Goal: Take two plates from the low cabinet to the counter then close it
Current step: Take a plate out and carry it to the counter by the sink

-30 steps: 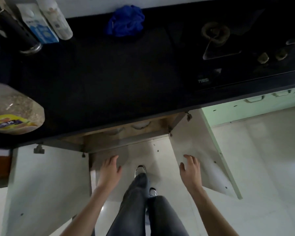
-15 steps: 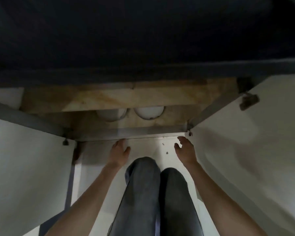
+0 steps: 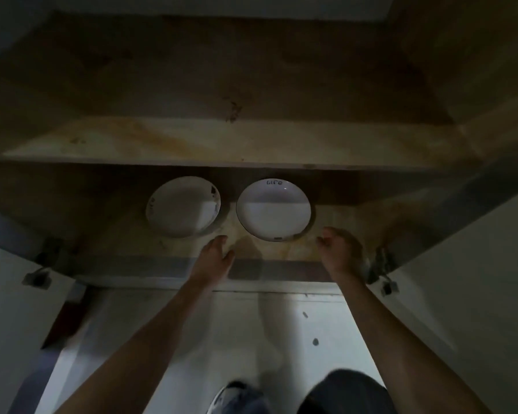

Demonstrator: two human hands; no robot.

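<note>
— Plates first: where are they?

— Two white plates lie flat, side by side but not touching, on the floor of the open low cabinet (image 3: 281,249), under a stained shelf (image 3: 222,144). The left plate (image 3: 183,206) sits just beyond the left hand (image 3: 214,253). The right plate (image 3: 273,210), with dark lettering at its far rim, lies between the two hands and slightly past them.

— And the grip?

— Both are empty. The left hand is open, fingers stretched toward the gap between the plates. The right hand (image 3: 340,246) is loosely curled just right of the right plate, touching nothing.

— What could go wrong?

— My guess: the plates lie flat on the board, so fingertips may slide off a rim instead of getting under it. Lifting too high could knock a plate against the shelf. Both doors, the left door (image 3: 18,324) and the right door (image 3: 461,279), stand open beside the arms, and an elbow might catch one.
</note>
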